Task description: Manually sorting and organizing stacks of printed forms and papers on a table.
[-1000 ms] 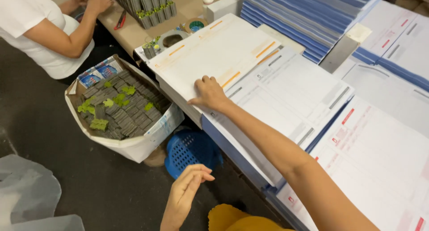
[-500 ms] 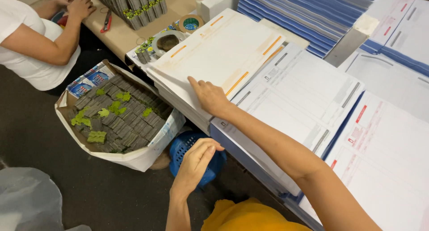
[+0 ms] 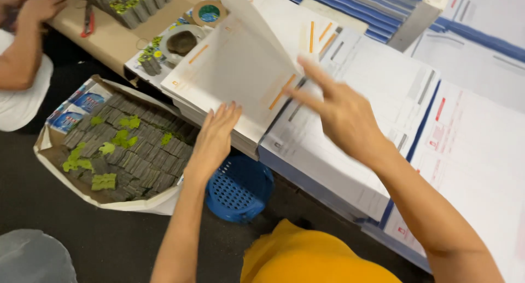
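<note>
My right hand has the corner of a white sheet of paper between thumb and fingers, and the sheet curls up off the stack of orange-marked sheets. The fingers of my left hand are spread and lie flat on the near edge of that stack; this hand holds nothing. To the right, a second stack with grey print lies under my right forearm.
A third stack with red marks lies at the right, blue-edged paper stacks behind. A lined box of grey bundles with green tags and a blue basket sit on the floor. Another person's arm works at top left near a tape roll.
My right hand rose from lying flat on the stack and peeled the top sheet up. My left hand came up from below and settled on the stack's near edge.
</note>
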